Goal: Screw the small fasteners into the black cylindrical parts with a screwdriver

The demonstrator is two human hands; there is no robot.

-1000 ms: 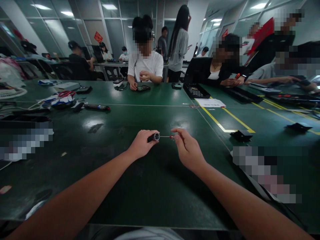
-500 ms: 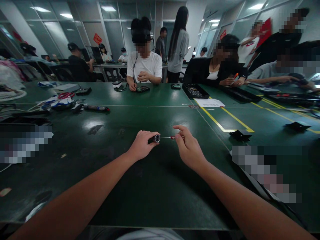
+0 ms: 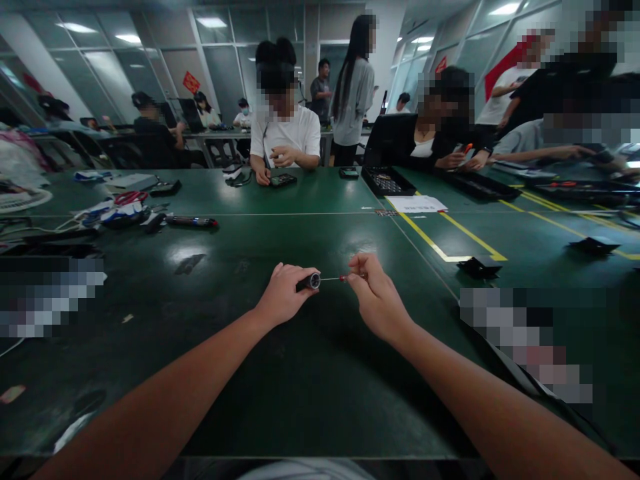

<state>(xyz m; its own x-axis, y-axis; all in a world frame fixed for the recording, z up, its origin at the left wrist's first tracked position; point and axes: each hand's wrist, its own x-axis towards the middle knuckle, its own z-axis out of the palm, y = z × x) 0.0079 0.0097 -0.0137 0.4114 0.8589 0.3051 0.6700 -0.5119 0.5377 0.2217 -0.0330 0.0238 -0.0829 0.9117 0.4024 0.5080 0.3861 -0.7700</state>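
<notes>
My left hand (image 3: pixel 281 298) grips the black cylinder (image 3: pixel 303 284) above the worktop (image 3: pixel 225 247), right hand (image 3: pixel 379 295) pinches a thin red-handled screwdriver (image 3: pixel 343 278) just right of it, likely working its end; next move needs steady alignment.

The person's left hand (image 3: pixel 284 293) and right hand (image 3: pixel 380 297) are bare, fingers uncovered. Left forearm (image 3: pixel 200 380) and right forearm (image 3: pixel 465 387): likewise bare to the view's edge. A whitish-grey garment (image 3: pixel 305 471) shows partly at bottom centre, rounded in outline; faint lines, folds or stripes, indeterminable.
</notes>
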